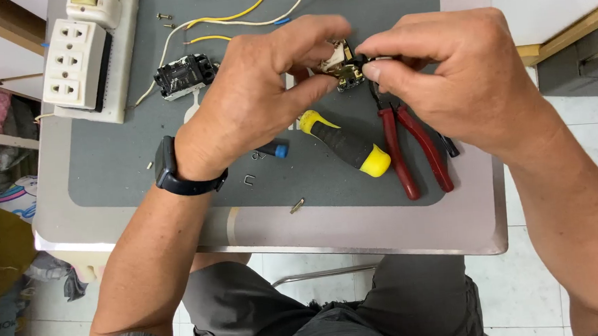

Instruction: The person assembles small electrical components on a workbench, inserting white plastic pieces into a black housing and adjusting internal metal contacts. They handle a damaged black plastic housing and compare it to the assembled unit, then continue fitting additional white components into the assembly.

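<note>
Pinching a small switch part point(343, 67) from both sides, the left hand point(253, 101) and right hand point(459, 75) hold it above the grey mat point(118, 158) on the worktop point(358, 230); each grip is narrow, fingertips closed on the part. Below the hands lie a yellow-and-black screwdriver point(346, 144) and red pliers point(409, 151), close together. A black socket module point(184, 75) sits left of the hands, with white outlets point(75, 64) further left. Yellow and white wires point(234, 18) trail across the mat's top.
</note>
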